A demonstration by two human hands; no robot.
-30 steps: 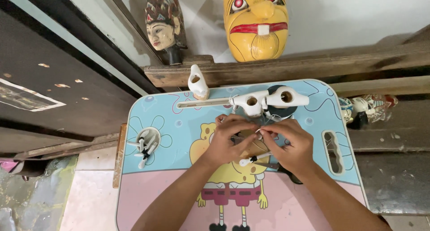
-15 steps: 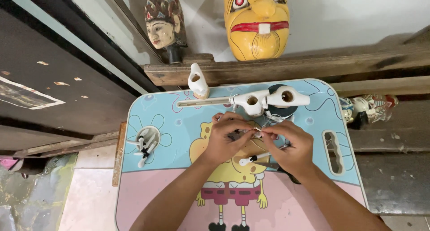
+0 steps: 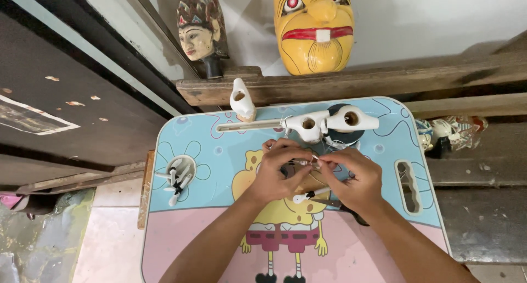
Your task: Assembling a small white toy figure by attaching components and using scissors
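Both hands meet over the middle of the small cartoon table [image 3: 192, 239]. The left hand [image 3: 277, 176] and the right hand [image 3: 354, 179] pinch together on a thin white piece [image 3: 314, 159], right where the fingertips touch (it is too tiny to tell what it is).

A good way to do this, I think, is to keep both wrists low and steady and turn only the fingertips.

A white stick with a dark tip [image 3: 310, 194] lies under the hands. Two white hollow carved parts [image 3: 329, 121] sit at 12 o'clock, and a cup hole with small white bits [image 3: 178, 176] at 9 o'clock.
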